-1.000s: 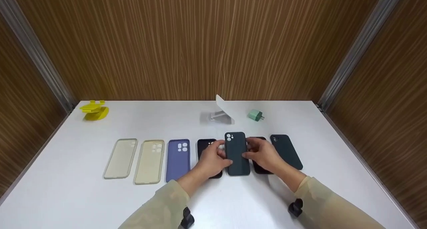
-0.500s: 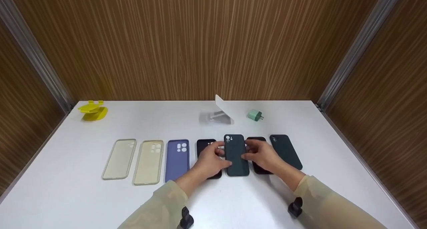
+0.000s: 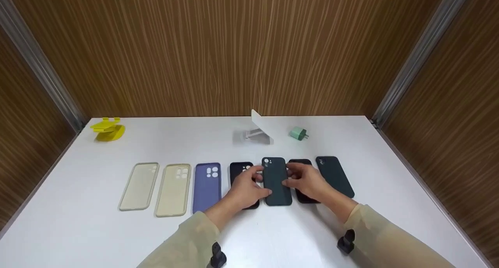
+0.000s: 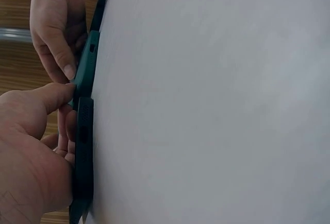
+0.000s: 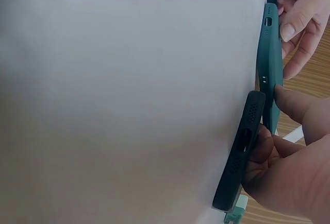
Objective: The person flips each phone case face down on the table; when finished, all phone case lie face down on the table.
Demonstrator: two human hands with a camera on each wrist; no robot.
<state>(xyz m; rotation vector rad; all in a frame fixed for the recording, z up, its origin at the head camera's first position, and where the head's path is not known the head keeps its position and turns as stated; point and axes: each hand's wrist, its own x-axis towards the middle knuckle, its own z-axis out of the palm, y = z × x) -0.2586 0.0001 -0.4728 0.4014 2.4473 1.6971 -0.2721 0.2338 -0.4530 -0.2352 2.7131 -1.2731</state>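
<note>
A dark green phone case (image 3: 277, 182), camera cutouts facing up, lies in the middle of a row of cases on the white table. My left hand (image 3: 245, 189) holds its left edge, thumb over the back. On the opposite edge, my right hand (image 3: 310, 181) grips it the same way. Under the left hand is a black phone case (image 3: 237, 169), partly covered. Another black case (image 3: 304, 196) is half hidden by the right hand. In the right wrist view, the held green case (image 5: 269, 49) shows its port opening; fingers reach behind a darker case (image 5: 240, 154).
Left of the hands lie a purple case (image 3: 206, 186), a cream case (image 3: 173, 192) and an off-white case (image 3: 139, 187). A dark case (image 3: 337, 178) ends the row at right. Behind stand a yellow phone stand (image 3: 109, 130), a white stand (image 3: 262, 126) and a green charger (image 3: 298, 133).
The top end of the green case has come down slightly towards the table, with both hands staying on its sides. Over the last half second the hands barely move.
</note>
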